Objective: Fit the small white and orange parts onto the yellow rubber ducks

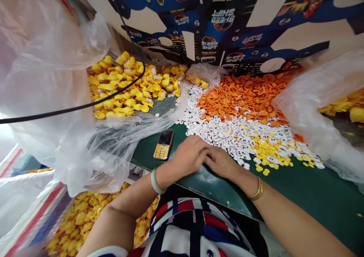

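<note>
a worker's left hand (189, 155) and right hand (220, 161) lie palm down, side by side, on a green work table (301, 190), their fingers relaxed and fingertips meeting. neither hand is clenched or visibly grasping anything, though whatever may sit beneath the fingers cannot be seen. the fingertips rest just beside a spread of small white plastic pieces (236, 137), printed with dark eye-like marks, which covers the table ahead of the hands. small yellow pieces (269, 154) are mixed into its right side, and a heap of flat orange pieces (244, 97) lies behind it, touching it. a gold-coloured keypad mobile phone (164, 145), its screen blurred, sits on the table just left of the left hand. a jade bangle (156, 181) circles the left wrist and a gold bracelet (257, 188) the right, above a striped shirt (193, 226). farther ahead, a mound of yellow rubber ducks (125, 86) sits beside a clear plastic bag (57, 109). more ducks (82, 221) are piled below the left arm, and others (341, 107) show at the right edge. a black cable (85, 106) crosses the view, and a blue printed "speed shift" carton panel (218, 21) stands along the far side.
</note>
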The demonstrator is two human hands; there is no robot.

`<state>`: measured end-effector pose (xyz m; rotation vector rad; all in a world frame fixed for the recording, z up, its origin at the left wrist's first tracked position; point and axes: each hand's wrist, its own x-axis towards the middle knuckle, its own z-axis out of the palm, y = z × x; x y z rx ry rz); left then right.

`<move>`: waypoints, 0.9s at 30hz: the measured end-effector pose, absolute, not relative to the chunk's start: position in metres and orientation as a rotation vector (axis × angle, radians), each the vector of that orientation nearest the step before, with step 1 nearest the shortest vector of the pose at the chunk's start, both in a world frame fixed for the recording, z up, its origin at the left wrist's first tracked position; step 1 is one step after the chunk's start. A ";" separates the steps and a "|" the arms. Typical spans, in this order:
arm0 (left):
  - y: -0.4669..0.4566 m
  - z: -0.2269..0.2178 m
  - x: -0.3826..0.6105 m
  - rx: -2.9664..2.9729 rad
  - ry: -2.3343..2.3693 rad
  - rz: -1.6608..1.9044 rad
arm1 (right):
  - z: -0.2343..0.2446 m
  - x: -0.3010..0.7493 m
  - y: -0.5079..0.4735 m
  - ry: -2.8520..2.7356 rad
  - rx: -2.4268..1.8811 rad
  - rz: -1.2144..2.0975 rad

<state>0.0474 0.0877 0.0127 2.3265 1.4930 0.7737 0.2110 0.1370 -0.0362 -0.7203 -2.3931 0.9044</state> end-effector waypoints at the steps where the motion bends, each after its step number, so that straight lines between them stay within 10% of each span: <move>1: 0.088 0.010 0.035 2.252 1.584 0.844 | -0.032 0.209 0.137 -2.402 -0.728 0.917; 27: 0.212 -0.011 -0.060 1.631 2.246 0.640 | -0.029 0.207 0.137 -2.416 -0.745 0.954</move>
